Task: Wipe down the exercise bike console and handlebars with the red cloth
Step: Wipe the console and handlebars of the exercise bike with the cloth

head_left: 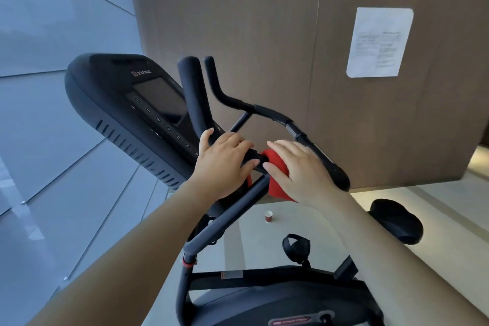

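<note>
The black exercise bike console (127, 98) with a dark screen tilts at the left. Black handlebars (267, 111) curve from two upright grips down to the right. My left hand (225, 164) rests on the handlebar's centre bar just below the console, fingers curled over it. My right hand (299, 169) presses the red cloth (277, 180) against the handlebar beside it, fingers spread flat on top. Most of the cloth is hidden under that hand; a strip of red shows under my left palm.
The bike frame (219, 222), a strapped pedal (296, 246) and the black saddle (397, 219) lie below. A small paper cup (268, 216) stands on the pale floor. A brown wall panel with a posted sheet (378, 42) is behind; glass wall at left.
</note>
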A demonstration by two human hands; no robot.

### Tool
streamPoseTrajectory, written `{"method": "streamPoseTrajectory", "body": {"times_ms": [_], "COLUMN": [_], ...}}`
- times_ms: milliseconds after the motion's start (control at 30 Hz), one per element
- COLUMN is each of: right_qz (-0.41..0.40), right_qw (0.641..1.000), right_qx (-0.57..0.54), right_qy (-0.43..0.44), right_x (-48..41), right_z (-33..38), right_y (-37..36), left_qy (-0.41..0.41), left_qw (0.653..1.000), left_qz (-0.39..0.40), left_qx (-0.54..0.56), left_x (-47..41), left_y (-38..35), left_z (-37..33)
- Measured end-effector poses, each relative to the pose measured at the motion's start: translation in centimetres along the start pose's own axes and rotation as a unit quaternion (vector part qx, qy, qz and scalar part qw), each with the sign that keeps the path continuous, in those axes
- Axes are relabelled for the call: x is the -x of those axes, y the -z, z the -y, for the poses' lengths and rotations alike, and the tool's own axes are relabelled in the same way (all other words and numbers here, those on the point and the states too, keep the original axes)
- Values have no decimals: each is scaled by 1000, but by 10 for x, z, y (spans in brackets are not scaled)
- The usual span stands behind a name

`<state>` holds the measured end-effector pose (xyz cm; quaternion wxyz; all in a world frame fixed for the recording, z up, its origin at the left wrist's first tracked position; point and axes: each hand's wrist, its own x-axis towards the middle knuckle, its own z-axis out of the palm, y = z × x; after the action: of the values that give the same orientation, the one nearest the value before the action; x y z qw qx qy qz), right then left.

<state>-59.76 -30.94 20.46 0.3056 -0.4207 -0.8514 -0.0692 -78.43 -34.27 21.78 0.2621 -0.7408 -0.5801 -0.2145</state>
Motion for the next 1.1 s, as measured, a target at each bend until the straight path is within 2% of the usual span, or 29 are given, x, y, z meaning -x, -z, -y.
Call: {"method": "streamPoseTrajectory", "body": {"times_ms": [133, 300, 467, 700, 767, 833, 900, 1100], "right_qz": [-37, -88, -44, -73, -71, -31, 4, -7], "right_qw": [999, 996, 998, 992, 991, 991, 989, 987], "right_qx": [-13, -20, -34, -65, -93, -133, -148, -133], "right_qy": [-10, 14, -19, 82, 64, 11, -1, 90], "right_x": [4, 9, -11, 17, 17, 5, -9, 16], "right_z": [-1, -8, -5, -25, -28, -23, -22, -39], "right_y": [-11, -15, -10, -10, -7, -2, 0, -2], "left_qy": [9, 19, 34, 89, 98, 102, 101, 117], "left_qw": [999, 999, 998, 993, 992, 992, 992, 991], "left_qz": [-44, -45, -54, -76, -69, -63, -53, -43], "left_qx": [-11, -8, -13, -17, -25, -38, -51, -56], "left_x": [4, 5, 5, 7, 7, 6, 6, 5], "left_y": [-11, -11, -12, -16, -17, -16, -16, -16], "left_z": [-4, -8, -13, -31, -33, -33, -33, -39]}}
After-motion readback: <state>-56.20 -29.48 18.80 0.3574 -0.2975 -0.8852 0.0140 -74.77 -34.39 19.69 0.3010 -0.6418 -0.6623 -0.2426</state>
